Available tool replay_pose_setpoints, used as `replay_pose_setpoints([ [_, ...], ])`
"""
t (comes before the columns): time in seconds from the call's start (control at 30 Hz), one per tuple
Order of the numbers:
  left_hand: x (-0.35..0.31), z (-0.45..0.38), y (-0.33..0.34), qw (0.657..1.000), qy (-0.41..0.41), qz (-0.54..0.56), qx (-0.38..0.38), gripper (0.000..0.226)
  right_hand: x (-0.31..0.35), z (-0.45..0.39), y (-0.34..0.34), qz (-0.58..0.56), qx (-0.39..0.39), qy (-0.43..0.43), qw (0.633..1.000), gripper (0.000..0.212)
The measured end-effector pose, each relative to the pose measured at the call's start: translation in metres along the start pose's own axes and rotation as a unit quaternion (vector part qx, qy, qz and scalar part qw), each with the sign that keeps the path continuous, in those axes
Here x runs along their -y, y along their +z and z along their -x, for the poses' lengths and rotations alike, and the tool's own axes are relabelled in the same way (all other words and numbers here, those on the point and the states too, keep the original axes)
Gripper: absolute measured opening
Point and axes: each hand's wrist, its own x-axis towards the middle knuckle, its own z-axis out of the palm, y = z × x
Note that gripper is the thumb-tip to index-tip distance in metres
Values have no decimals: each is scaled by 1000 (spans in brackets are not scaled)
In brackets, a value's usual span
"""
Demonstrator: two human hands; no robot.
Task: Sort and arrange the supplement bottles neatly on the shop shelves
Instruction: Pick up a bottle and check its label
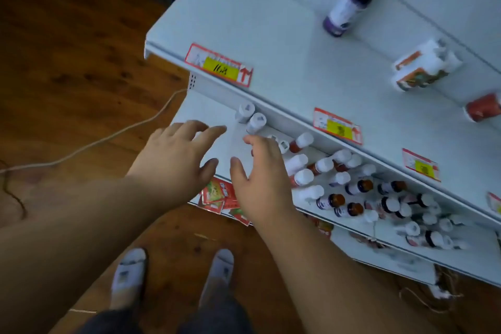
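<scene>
Floor: wooden floor; two feet in white socks nearest the camera; a pale cable trails at left.
Left hand: fingers spread, palm down, holding nothing, over the bare left end of the lower shelf.
Right hand: fingers spread, empty, just beside the crowded bottles.
Bottles: white-capped and brown-capped, clustered on the lower shelf's right part; two white-capped bottles stand apart at its far edge.
Shelf edge: red packets under the right hand.
Upper shelf: price tags along the front; a purple bottle, a carton and a red container well apart at the far side.
</scene>
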Motion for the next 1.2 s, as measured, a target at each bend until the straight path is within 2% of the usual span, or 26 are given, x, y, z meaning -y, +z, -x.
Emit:
replay_pose_setpoints([
  [0.27,32,-89,152,996,-32,71,-39,58,-111,-110,117,58,-18,38,997,42],
  [0.47,39,-141,241,994,-20,83,-64,59,-186,-184,156,143,-6,42,989,46],
  [0.6,44,-158,267,993,-28,85,-73,60,-211,-221,173,217,-13,41,975,45],
  [0.83,43,-177,285,991,-29,98,-89,59,-217,-261,185,225,-14,57,973,32],
  [0.9,45,-174,282,989,-48,109,-90,57,-215,-250,183,192,-31,60,979,32],
  [1.03,47,-140,258,977,-91,171,-94,51,-192,-194,170,8,-47,54,997,30],
  [1.2,40,-77,190,968,-95,224,-68,49,-148,-117,130,-202,-2,106,974,23],
])
